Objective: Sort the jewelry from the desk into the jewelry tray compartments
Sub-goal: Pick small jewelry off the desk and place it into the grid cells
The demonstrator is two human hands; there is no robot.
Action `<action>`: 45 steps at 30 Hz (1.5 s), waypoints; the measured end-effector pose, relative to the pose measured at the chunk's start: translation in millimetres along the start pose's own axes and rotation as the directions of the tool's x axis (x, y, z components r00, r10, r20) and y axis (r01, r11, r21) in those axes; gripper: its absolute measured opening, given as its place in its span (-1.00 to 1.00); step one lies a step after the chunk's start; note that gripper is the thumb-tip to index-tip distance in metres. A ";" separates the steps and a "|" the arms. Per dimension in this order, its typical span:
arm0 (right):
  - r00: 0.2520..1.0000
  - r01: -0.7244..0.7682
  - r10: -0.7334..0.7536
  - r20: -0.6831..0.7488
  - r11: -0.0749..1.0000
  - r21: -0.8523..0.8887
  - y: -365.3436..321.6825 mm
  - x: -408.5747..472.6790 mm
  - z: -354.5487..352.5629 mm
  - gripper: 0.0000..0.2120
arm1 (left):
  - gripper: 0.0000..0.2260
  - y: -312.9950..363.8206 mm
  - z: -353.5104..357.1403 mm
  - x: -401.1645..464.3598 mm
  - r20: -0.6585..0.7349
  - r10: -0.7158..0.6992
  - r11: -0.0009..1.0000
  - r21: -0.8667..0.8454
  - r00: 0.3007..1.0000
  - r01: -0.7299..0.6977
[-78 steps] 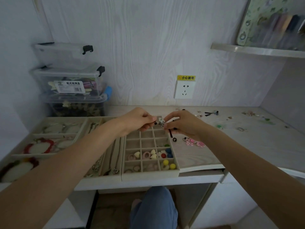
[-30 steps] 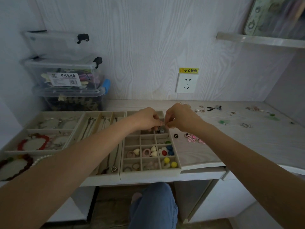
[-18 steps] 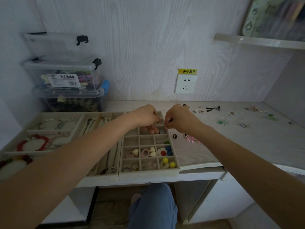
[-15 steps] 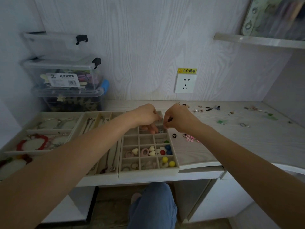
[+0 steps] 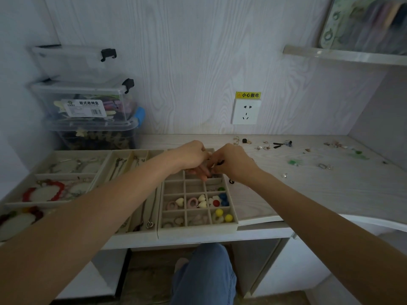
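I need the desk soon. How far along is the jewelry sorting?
Partly done. The small-grid tray already holds hearts, rings and coloured beads in its near cells, and the left trays hold bracelets and chains. Right now the left hand and right hand meet over the grid's far cells, working a small piece I can't make out. Left to sort: loose pieces scattered across the desk at the right.

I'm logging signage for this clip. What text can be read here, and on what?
"小心触电", beside a warning triangle: yellow sticker above the white wall socket.
"欧式收纳盒": white paper label on the middle clear plastic storage box.
The label's logo, small print and barcode digits: too small to read.
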State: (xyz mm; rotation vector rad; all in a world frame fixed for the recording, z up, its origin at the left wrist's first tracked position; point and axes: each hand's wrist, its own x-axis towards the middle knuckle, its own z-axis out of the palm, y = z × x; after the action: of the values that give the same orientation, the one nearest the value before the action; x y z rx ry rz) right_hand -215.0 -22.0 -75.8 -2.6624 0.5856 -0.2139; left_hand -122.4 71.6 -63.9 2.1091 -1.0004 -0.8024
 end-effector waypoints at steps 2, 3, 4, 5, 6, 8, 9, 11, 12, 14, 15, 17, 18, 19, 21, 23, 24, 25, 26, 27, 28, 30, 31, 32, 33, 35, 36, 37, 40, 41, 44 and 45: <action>1.000 0.004 -0.004 0.006 1.000 -0.025 -1.0 0.0 1.4 -0.83 | -0.78 -0.5 -0.2 -0.8 0.002 0.002 1.000 0.002 1.000 -0.002; 1.000 0.005 -0.005 0.006 0.999 -0.044 -1.7 0.4 1.9 -0.84 | -0.78 -0.3 -0.6 -1.3 0.005 0.004 1.000 0.000 1.000 -0.004; 1.000 0.004 -0.004 0.005 0.998 -0.064 -2.1 1.1 2.7 -0.84 | -0.79 -0.2 -1.7 -2.3 0.005 0.007 1.000 -0.005 1.000 -0.007; 1.000 0.002 -0.002 0.002 0.997 -0.078 -2.3 2.2 3.3 -0.84 | -0.80 -0.1 -3.0 -3.1 0.002 0.012 1.000 -0.009 1.000 -0.012; 1.000 0.002 -0.002 0.000 0.996 -0.091 -2.3 2.7 4.0 -0.84 | -0.81 -0.5 -4.3 -4.1 -0.006 0.018 1.000 -0.007 1.000 -0.018; 1.000 0.008 -0.009 -0.003 0.993 -0.114 -2.0 3.6 5.3 -0.84 | -0.84 -2.4 -7.0 -6.2 -0.033 0.032 0.999 0.011 0.999 -0.032; 1.000 0.010 -0.011 -0.008 0.993 -0.118 -1.2 4.1 6.1 -0.84 | -0.85 -3.7 -8.2 -6.7 -0.047 0.041 0.999 0.025 0.998 -0.040; 1.000 0.008 -0.011 -0.021 0.993 -0.116 0.3 4.8 6.5 -0.85 | -0.86 -7.2 -9.8 -7.1 -0.073 0.064 0.996 0.068 0.995 -0.059; 1.000 0.008 -0.011 -0.026 0.993 -0.115 0.4 4.7 6.3 -0.86 | -0.86 -9.4 -10.8 -7.5 -0.086 0.078 0.993 0.095 0.993 -0.070; 1.000 0.008 -0.011 -0.029 0.994 -0.112 0.9 3.8 4.4 -0.87 | -0.86 -12.4 -12.4 -8.1 -0.109 0.122 0.982 0.159 0.987 -0.104; 1.000 0.007 -0.010 -0.027 0.994 -0.111 0.7 3.0 3.1 -0.87 | -0.85 -13.6 -13.2 -8.3 -0.120 0.146 0.975 0.188 0.982 -0.121; 1.000 0.008 -0.011 -0.028 0.994 -0.108 -0.3 1.6 1.0 -0.86 | -0.86 -16.3 -14.5 -9.2 -0.135 0.178 0.967 0.210 0.975 -0.147; 0.999 0.010 -0.013 -0.031 0.994 -0.107 -1.3 1.4 0.5 -0.86 | -0.86 -17.3 -15.0 -10.0 -0.136 0.191 0.963 0.217 0.972 -0.159; 0.999 0.012 -0.016 -0.033 0.994 -0.112 -2.4 1.0 0.1 -0.86 | -0.86 -17.9 -15.2 -10.6 -0.135 0.206 0.958 0.230 0.969 -0.172; 0.999 0.028 -0.032 -0.023 0.989 -0.144 -5.6 0.1 0.2 -0.85 | -0.85 -18.7 -15.3 -11.6 -0.129 0.243 0.940 0.276 0.961 -0.200; 0.998 0.056 -0.055 0.009 0.978 -0.201 -8.4 -1.2 0.8 -0.83 | -0.85 -19.5 -15.1 -12.4 -0.127 0.270 0.914 0.346 0.955 -0.212; 0.998 0.065 -0.061 0.022 0.971 -0.228 -9.7 -2.0 0.9 -0.83 | -0.84 -19.8 -15.4 -12.9 -0.127 0.273 0.898 0.389 0.954 -0.205; 0.998 0.068 -0.063 0.030 0.966 -0.251 -10.6 -2.6 0.5 -0.83 | -0.83 -20.1 -15.6 -13.2 -0.128 0.272 0.884 0.424 0.954 -0.195; 0.997 0.071 -0.064 0.034 0.962 -0.265 -11.1 -3.3 -0.3 -0.83 | -0.83 -20.4 -15.8 -13.4 -0.128 0.269 0.876 0.446 0.955 -0.187; 0.997 0.073 -0.066 0.038 0.960 -0.271 -11.3 -3.6 -1.4 -0.83 | -0.83 -20.5 -16.1 -13.6 -0.125 0.265 0.872 0.455 0.956 -0.182; 0.997 0.078 -0.069 0.042 0.960 -0.268 -11.3 -4.1 -2.7 -0.82 | -0.84 -20.7 -16.2 -14.2 -0.119 0.261 0.871 0.458 0.958 -0.181; 0.996 0.087 -0.078 0.046 0.963 -0.254 -9.2 -4.4 -4.7 -0.80 | -0.86 -21.4 -16.3 -15.6 -0.097 0.254 0.866 0.466 0.962 -0.182; 0.996 0.090 -0.082 0.043 0.964 -0.251 -7.9 -4.1 -5.0 -0.79 | -0.87 -22.2 -16.5 -16.0 -0.081 0.249 0.861 0.474 0.965 -0.182; 0.996 0.088 -0.082 0.036 0.964 -0.252 -5.8 -4.0 -5.0 -0.77 | -0.86 -23.0 -17.0 -16.3 -0.067 0.244 0.856 0.483 0.968 -0.182; 0.997 0.080 -0.076 0.028 0.963 -0.257 -4.0 -3.3 -5.0 -0.76 | -0.86 -23.6 -17.6 -16.2 -0.054 0.238 0.852 0.491 0.970 -0.181; 0.998 0.060 -0.057 0.019 0.960 -0.274 -1.2 -2.9 -5.1 -0.75 | -0.84 -24.4 -19.2 -15.8 -0.034 0.229 0.844 0.504 0.973 -0.181; 0.998 0.054 -0.048 0.028 0.958 -0.281 -0.5 -3.2 -5.2 -0.75 | -0.83 -24.4 -19.6 -15.4 -0.022 0.227 0.840 0.510 0.974 -0.185; 0.998 0.052 -0.040 0.046 0.957 -0.287 -0.3 -3.6 -5.2 -0.75 | -0.84 -23.9 -19.6 -15.1 -0.010 0.227 0.835 0.517 0.974 -0.190; 0.995 0.082 -0.065 0.070 0.953 -0.291 -2.0 -4.6 -4.0 -0.72 | -0.84 -22.7 -17.5 -13.7 0.003 0.234 0.819 0.538 0.972 -0.198; 0.994 0.104 -0.087 0.070 0.951 -0.293 -3.2 -4.7 -3.0 -0.71 | -0.84 -23.0 -17.1 -13.1 0.000 0.235 0.819 0.539 0.972 -0.198; 0.986 0.162 -0.141 0.088 0.930 -0.329 -4.3 -4.5 2.0 -0.70 | -0.80 -23.8 -17.9 -12.8 -0.005 0.231 0.820 0.539 0.973 -0.192; 0.984 0.174 -0.148 0.100 0.921 -0.348 -3.8 -4.3 3.7 -0.71 | -0.79 -23.7 -18.4 -12.8 -0.005 0.226 0.822 0.538 0.974 -0.188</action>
State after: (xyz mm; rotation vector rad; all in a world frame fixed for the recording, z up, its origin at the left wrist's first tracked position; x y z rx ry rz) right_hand -216.6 -15.6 -77.8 -3.0590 0.4129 -0.0603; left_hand -105.5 99.2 -68.1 2.4017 -1.5230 -0.3555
